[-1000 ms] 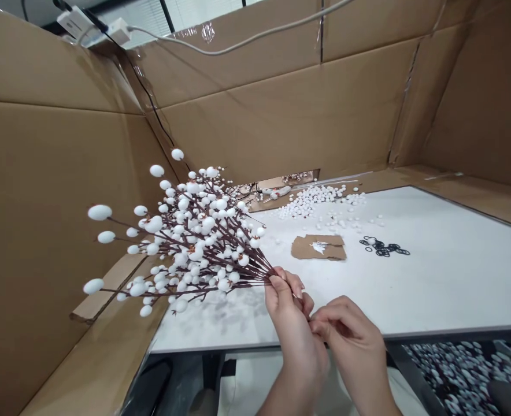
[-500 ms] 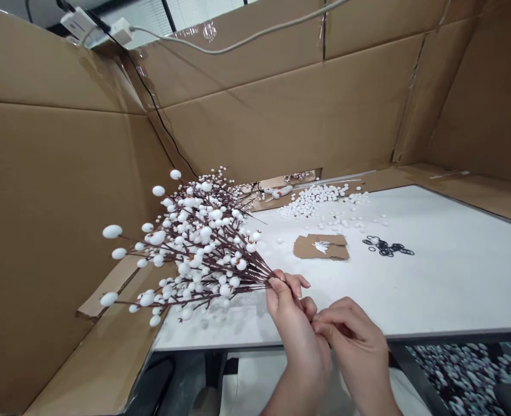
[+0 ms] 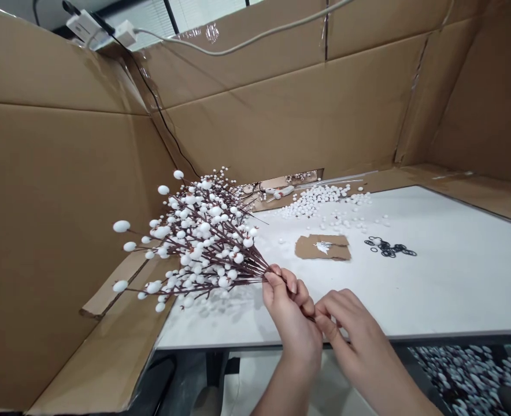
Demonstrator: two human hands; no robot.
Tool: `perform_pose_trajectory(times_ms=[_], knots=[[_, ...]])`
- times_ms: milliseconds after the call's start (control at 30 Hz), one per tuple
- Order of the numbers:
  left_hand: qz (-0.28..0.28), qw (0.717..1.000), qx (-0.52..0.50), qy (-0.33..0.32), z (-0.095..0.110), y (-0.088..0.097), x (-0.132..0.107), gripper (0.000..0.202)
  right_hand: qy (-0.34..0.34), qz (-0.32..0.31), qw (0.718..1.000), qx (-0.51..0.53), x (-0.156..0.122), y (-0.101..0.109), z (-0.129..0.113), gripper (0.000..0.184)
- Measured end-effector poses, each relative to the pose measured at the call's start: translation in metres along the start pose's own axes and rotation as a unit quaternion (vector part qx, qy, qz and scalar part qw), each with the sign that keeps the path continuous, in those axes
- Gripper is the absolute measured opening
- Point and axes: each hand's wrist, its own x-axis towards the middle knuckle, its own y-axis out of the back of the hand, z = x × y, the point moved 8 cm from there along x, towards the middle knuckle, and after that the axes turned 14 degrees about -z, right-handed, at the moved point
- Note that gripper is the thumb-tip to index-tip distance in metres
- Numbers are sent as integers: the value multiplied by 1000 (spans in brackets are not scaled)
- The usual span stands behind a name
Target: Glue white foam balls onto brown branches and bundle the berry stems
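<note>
My left hand [image 3: 288, 306] grips the lower stems of a bunch of artificial white berry branches [image 3: 199, 242], whose dark brown stems fan out to the upper left. My right hand [image 3: 346, 323] sits close against the left, its curled fingertips at the gathered stems. Its fingers hide whatever lies between them. Farther along the white table [image 3: 455, 289] lie a scatter of white foam balls [image 3: 320, 202], a torn cardboard scrap with a white smear [image 3: 322, 247] and a small heap of black rubber rings [image 3: 388, 247]. Both hands are nearest the bunch.
Cardboard walls [image 3: 281, 121] enclose the table's back and left side. A hot glue gun [image 3: 281, 192] lies on cardboard behind the foam balls. Below the table's front edge at the right, a mass of white berries [image 3: 467, 375] shows. A power adapter [image 3: 84, 26] and cable hang above.
The bunch's outer tips have shifted right and look more compact. My hands stay together at the stems, with the fingers shifting slightly.
</note>
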Motion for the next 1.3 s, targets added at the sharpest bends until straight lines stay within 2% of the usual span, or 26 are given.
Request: perform_pose_trajectory(times_ms=[133,267,333,400,533,633,800,1000,1167,1300], knots=[[-6,1000,-7,13,-1,-1,0,28,16,-57,998,1,2,-1,-3,24],[-1,1000,-10,1,2,-2,-3,25,76,-92,992,46,-1,-1,-6,20],[-9,1000,-14,-2,2,-4,-3,25,106,-59,989,88,-3,2,-5,27],[-10,1000,-18,1,0,-5,-4,26,118,0,984,136,-5,6,0,35],[3,999,-31,15,-5,-5,-4,27,119,92,964,219,-6,8,10,38],[9,999,-39,22,-7,-4,-4,27,120,118,953,253,-6,8,12,36],[13,998,-48,29,-9,-5,-6,25,142,120,936,299,-6,8,13,34],[20,998,-46,31,-9,-4,-14,29,204,117,948,214,-11,10,2,33],[29,997,-55,47,-12,-4,-22,30,232,192,944,136,-24,19,-11,25],[39,996,-51,60,-14,-3,-26,29,231,207,947,80,-35,16,-14,18]])
